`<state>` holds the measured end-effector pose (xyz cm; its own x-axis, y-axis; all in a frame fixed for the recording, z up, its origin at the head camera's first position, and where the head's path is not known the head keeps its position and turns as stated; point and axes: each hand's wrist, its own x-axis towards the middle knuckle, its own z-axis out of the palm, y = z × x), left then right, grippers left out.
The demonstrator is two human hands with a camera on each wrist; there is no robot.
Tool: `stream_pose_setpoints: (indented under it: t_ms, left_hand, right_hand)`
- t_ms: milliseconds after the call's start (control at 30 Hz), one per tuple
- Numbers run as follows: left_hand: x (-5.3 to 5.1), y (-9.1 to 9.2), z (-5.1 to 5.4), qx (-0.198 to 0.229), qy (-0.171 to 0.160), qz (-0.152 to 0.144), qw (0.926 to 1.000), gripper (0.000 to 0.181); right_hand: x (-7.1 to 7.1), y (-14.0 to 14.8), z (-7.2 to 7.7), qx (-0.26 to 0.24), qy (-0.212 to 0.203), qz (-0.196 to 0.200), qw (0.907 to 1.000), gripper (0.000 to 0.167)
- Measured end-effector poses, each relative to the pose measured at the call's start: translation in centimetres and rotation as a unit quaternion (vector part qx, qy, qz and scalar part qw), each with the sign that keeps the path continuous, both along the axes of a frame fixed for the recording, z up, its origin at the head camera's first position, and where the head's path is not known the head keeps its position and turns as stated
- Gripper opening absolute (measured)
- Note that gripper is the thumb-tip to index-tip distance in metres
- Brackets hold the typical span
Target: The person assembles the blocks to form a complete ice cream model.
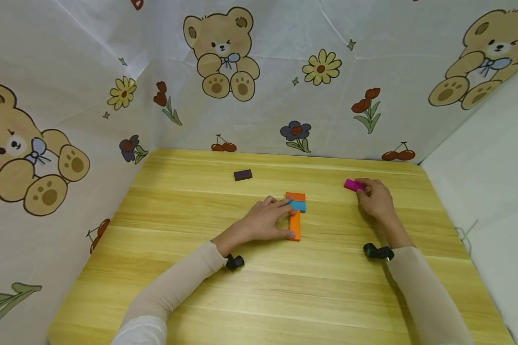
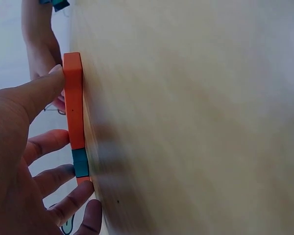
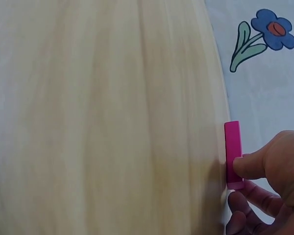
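My left hand [image 1: 265,220] spreads along the left side of some wooden blocks. Its thumb and index finger touch the orange block [image 1: 295,226] near its two ends. Other fingertips rest at the blue block [image 1: 298,206] and the red-orange block [image 1: 296,196]. These blocks touch one another, the orange one standing lengthwise below the other two. In the left wrist view the orange block [image 2: 73,103] and blue block [image 2: 81,162] meet end to side. My right hand [image 1: 376,199] pinches a magenta block [image 1: 352,185] between thumb and fingers; the right wrist view shows the magenta block [image 3: 233,147] close up.
A dark brown block [image 1: 243,175] lies towards the back of the wooden table [image 1: 285,297]. Behind and left of the table hangs a cloth [image 1: 276,38] printed with bears and flowers. Small black wrist devices sit below each hand.
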<state>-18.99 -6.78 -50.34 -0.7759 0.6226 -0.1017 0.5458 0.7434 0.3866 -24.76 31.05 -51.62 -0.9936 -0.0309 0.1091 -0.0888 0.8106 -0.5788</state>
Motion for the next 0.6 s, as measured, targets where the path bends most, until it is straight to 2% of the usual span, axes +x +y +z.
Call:
stream_pose_setpoints:
  t_ms: [600]
  left_hand:
    - [-0.1,0.0,-0.1,0.004,-0.005,0.001,1.0,0.073]
  right_hand:
    - [-0.6,-1.5,0.2,-0.005,0.004,0.006,1.0,0.041]
